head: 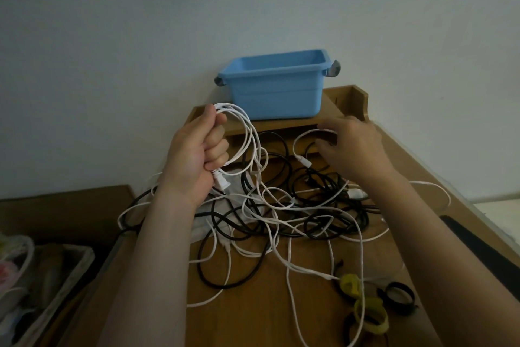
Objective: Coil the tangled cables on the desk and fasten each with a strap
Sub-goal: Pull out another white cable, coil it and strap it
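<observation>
Left hand (194,149) is closed round loops of white cable (228,106), held up just in front of the blue tub (275,93). A loose white loop (302,140) lies to its right, nearer the right hand (354,149), whose bent fingers (327,147) are laid on it, though a pinch cannot be told. Nearer than the tub, the wooden desk (253,318) is covered by tangled cables (281,206), with straps (349,284) farthest from the tub.

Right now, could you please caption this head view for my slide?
Left hand grips a white cable coil; right hand reaches over the tangled cables, blue bin behind.
</observation>
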The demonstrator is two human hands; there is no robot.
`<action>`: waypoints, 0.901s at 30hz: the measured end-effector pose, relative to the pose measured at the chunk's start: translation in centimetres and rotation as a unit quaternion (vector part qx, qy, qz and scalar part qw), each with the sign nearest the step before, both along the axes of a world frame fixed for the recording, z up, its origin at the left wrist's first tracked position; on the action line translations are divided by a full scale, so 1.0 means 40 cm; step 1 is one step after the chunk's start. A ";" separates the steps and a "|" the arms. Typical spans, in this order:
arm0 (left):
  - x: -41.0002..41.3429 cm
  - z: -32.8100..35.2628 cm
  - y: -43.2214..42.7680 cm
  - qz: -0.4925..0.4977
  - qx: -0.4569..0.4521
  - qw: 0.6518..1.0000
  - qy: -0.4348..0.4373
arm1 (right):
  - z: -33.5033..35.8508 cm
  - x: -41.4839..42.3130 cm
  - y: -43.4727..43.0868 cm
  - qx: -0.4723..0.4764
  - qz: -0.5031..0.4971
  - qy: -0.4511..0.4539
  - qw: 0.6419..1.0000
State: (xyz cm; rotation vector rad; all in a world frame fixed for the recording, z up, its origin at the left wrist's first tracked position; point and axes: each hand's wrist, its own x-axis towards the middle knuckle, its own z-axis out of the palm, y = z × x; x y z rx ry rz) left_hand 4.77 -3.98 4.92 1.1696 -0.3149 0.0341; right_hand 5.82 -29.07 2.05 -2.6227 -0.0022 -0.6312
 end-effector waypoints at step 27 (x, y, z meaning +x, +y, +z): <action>0.028 -0.027 0.026 -0.090 -0.316 0.942 0.059 | -0.035 0.026 -0.026 0.313 0.214 -0.032 0.925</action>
